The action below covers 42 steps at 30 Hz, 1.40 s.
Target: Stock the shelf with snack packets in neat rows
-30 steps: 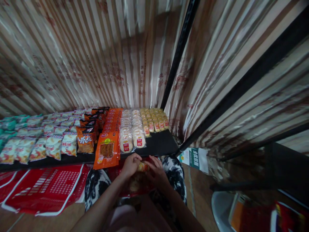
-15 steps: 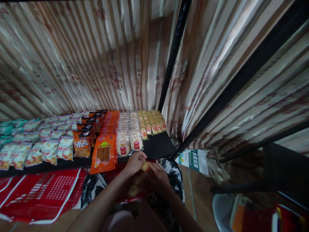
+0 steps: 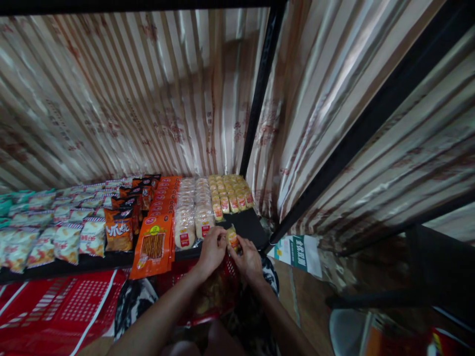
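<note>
Both hands meet at the front edge of a low black shelf [image 3: 248,223]. My left hand [image 3: 212,250] and my right hand [image 3: 248,258] pinch one small yellow snack packet [image 3: 232,238] between them, held just over the bare shelf front. Behind it stand rows of the same yellow packets [image 3: 230,195], beside round white cakes in clear bags [image 3: 193,217] and orange packs of sticks [image 3: 156,237]. A red basket [image 3: 208,291] with more small packets sits on my lap below the hands.
Further left on the shelf lie orange chip bags [image 3: 118,228] and several white and green snack bags [image 3: 44,232]. Flat red baskets [image 3: 55,306] lie on the floor at left. A black shelf post [image 3: 260,94] and striped curtain stand behind. A green-white box [image 3: 297,247] lies right.
Both hands rose from the basket on my lap up to the shelf's front edge, carrying the small yellow packet. The view tilted down and left a little.
</note>
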Available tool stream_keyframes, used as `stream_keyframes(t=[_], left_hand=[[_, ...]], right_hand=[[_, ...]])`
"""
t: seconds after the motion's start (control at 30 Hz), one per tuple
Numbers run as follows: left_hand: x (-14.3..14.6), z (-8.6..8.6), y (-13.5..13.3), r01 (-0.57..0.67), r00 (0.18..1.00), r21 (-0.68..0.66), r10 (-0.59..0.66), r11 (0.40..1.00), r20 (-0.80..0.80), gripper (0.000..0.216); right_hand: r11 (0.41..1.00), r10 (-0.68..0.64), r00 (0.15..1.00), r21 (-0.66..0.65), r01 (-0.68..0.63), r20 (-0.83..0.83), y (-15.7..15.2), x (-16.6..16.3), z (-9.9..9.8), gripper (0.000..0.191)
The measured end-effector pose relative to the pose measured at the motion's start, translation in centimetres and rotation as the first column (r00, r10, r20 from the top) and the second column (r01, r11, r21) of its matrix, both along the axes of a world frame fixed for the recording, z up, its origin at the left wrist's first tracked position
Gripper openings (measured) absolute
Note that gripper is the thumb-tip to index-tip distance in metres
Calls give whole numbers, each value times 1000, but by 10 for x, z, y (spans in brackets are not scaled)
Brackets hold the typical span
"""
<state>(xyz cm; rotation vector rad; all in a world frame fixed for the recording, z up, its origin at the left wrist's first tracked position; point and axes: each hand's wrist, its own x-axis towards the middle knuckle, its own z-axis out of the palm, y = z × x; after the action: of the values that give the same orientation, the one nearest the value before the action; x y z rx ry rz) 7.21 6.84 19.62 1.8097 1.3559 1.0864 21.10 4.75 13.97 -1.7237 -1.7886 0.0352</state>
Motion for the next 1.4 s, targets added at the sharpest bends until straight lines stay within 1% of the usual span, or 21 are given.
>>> stream_keyframes(t=[0.1, 0.23, 0.47, 0.6, 0.67, 0.77, 0.97, 1.07, 1.23, 1.33, 1.4], left_hand=[[7, 0, 2, 16, 1000, 6, -16, 1000, 0, 25], [16, -3, 6, 37, 999, -38, -38, 999, -28, 30], [28, -5, 23, -38, 997, -204, 23, 978, -78, 35], [35, -5, 33, -73, 995, -331, 48, 941, -83, 45], [37, -7, 38, -82, 995, -371, 53, 925, -89, 49], [40, -11, 43, -85, 995, -388, 59, 918, -77, 50], [41, -19, 49, -65, 998, -408, 67, 911, -10, 54], [41, -18, 51, -59, 998, -411, 59, 910, -12, 56], [43, -15, 52, -78, 997, -411, 64, 908, -47, 55], [44, -15, 53, -80, 997, -404, 77, 911, -22, 54], [44, -15, 54, -71, 997, -390, 70, 918, -15, 53]], right_hand=[[999, -50, 999, -18, 50, 1, 17, 3, 0, 39], [994, -94, 995, -51, 96, 30, 35, 5, 3, 41], [987, -139, 990, -75, 140, 17, 62, 3, 8, 45], [986, -145, 989, -82, 144, -8, 77, 2, 6, 46], [988, -138, 990, -73, 137, -10, 83, 1, 6, 46], [988, -142, 989, -71, 140, -28, 91, -1, 8, 44], [983, -156, 984, -108, 147, -82, 101, -4, 8, 33], [982, -158, 984, -118, 149, -78, 104, -5, 7, 32], [985, -157, 987, -84, 154, -37, 107, -6, 5, 30], [980, -171, 985, -103, 168, -21, 107, -8, 4, 29], [980, -175, 984, -103, 170, -42, 107, -9, 3, 28]])
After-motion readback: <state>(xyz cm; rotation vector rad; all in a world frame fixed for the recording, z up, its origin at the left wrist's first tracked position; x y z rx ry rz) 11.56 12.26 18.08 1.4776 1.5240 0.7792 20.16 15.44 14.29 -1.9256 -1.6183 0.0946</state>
